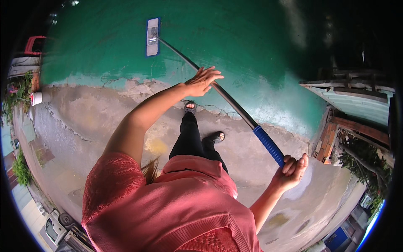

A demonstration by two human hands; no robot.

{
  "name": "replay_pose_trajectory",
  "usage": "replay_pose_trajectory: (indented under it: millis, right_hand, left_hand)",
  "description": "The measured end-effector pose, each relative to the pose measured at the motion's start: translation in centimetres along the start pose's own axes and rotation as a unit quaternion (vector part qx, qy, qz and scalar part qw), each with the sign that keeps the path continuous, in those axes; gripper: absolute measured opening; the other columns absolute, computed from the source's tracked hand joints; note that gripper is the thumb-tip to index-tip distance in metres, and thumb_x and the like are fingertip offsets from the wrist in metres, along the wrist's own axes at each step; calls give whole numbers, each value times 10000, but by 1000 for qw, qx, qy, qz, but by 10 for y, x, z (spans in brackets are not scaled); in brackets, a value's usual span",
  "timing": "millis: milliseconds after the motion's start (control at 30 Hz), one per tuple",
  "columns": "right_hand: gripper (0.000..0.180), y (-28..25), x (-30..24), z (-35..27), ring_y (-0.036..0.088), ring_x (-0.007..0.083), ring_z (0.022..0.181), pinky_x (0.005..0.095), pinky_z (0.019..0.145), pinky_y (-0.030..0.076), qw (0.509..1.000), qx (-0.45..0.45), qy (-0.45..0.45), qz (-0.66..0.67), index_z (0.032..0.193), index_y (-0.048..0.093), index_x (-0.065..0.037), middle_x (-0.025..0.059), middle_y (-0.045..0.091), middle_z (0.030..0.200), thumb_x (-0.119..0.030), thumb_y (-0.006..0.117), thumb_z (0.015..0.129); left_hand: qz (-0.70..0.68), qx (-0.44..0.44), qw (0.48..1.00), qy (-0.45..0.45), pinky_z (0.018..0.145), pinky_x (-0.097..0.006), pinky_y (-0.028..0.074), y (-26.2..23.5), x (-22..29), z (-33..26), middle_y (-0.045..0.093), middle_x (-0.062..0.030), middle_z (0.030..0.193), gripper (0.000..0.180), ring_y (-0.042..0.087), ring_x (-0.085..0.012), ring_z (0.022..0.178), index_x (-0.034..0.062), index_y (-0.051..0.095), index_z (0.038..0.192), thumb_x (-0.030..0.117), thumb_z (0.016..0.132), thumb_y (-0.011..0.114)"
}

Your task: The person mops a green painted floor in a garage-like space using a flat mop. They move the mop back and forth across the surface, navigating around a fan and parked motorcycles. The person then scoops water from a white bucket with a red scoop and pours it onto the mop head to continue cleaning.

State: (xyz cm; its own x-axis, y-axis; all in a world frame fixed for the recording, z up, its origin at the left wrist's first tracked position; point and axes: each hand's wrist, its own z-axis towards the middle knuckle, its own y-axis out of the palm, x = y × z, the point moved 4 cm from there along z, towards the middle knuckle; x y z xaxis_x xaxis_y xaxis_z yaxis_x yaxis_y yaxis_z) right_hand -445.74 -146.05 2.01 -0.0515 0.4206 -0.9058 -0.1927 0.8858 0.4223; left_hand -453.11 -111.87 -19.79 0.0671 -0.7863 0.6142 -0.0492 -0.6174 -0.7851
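A long flat mop has a grey metal pole (235, 107), a blue grip (268, 145) and a pale rectangular head (152, 37) lying flat on the green painted floor (235, 38). My right hand (294, 168) is closed around the lower end of the blue grip. My left hand (203, 80) rests on the pole about halfway up, fingers spread loosely over it. The pole slants from lower right up to the mop head at upper left. Below are my pink knitted top and my sandalled feet (191, 106).
The green floor meets cracked bare concrete (88, 122) in a ragged line in front of my feet. A white pot (36, 98) and plants stand at the left. A corrugated gate and brick wall (357, 105) stand at the right, with shrubs below.
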Motion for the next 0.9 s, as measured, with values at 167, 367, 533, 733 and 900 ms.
replay_pose_trajectory:
  millis: [167,367,533,733,900]
  right_hand:
    - [199,-139,-221,-70,214,40,379,200,502,307,984,53,-163,-47,1076,477,8,-48,202,459,-79,382,924]
    - [166,-138,-333,-175,309,39,376,216,358,292,771,432,-379,-274,868,518,-35,-65,248,474,-193,468,886]
    - [182,-141,-328,-204,279,21,374,204,340,244,686,349,-411,-488,1016,494,-23,-78,231,478,-133,447,879]
    - [264,-190,-300,-212,185,55,404,242,544,310,787,311,-356,-396,1109,456,54,-48,182,466,-92,399,897]
    - [362,-202,-360,-273,241,76,414,248,534,328,731,418,-356,-405,1155,456,63,-42,252,479,-151,422,865]
  left_hand:
    - [-151,-2,953,263,1015,-545,103,92,244,48,184,-89,1381,723,94,-321,1324,162,227,1323,37,702,576]
    - [-265,-76,862,426,1004,-545,133,172,434,64,250,-78,1348,637,119,-319,1321,188,321,1216,28,659,587]
    - [-305,-76,820,478,971,-441,233,245,508,113,382,-72,1210,445,305,-271,1226,187,383,1167,153,785,608]
    - [-154,-177,886,399,884,-381,315,310,539,140,505,-49,912,261,457,-214,991,99,465,868,264,762,638]
    - [-205,-114,875,423,806,-342,393,281,530,69,559,-77,800,330,527,-239,861,70,491,749,363,743,642]
